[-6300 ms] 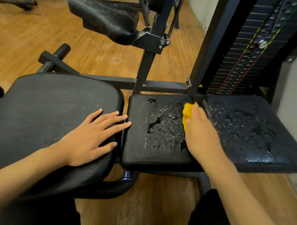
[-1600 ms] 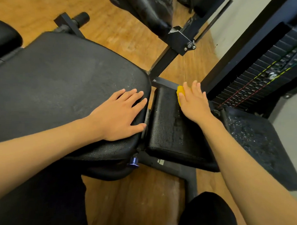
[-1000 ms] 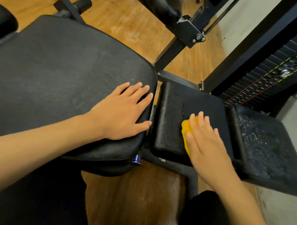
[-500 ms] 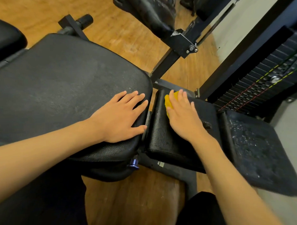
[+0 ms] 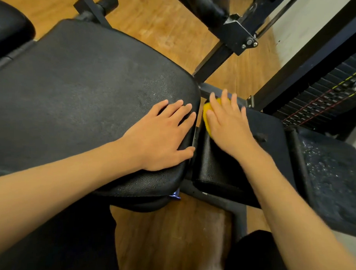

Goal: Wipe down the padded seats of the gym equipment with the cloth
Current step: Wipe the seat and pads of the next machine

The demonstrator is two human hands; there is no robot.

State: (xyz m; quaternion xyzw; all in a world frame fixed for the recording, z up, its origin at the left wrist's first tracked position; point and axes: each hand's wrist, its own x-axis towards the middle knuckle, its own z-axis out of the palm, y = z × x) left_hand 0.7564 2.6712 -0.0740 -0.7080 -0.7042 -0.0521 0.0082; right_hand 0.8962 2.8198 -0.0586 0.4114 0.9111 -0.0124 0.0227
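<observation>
- Head view: the yellow cloth (image 5: 207, 116) sits on the far left corner of the middle pad (image 5: 214, 168). It is pinned under the right hand (image 5: 231, 129), and only its left edge shows past the palm.
- The right hand's fingers are straight and slightly spread. They press down on the cloth rather than pinching it.
- The left hand (image 5: 163, 139) lies flat with its fingers extended and close together. It rests on the large seat pad (image 5: 80, 87) just left of the middle pad, apparently as a brace.
- The cloth looks small, soft and light, and is probably damp. It would likely bunch if dragged by a corner, so a flat palm over its centre seems the best hold.
- The pads are black textured vinyl, firm underneath and probably slick where wet.
- The outer pad (image 5: 334, 182), right of the middle pad, is beaded with droplets and seems not yet wiped. The middle pad looks matte.
- A wooden floor (image 5: 172, 232) lies below the middle pad. Beyond it stand a black frame post (image 5: 211, 63) and, farther right, a weight stack (image 5: 323, 101).
</observation>
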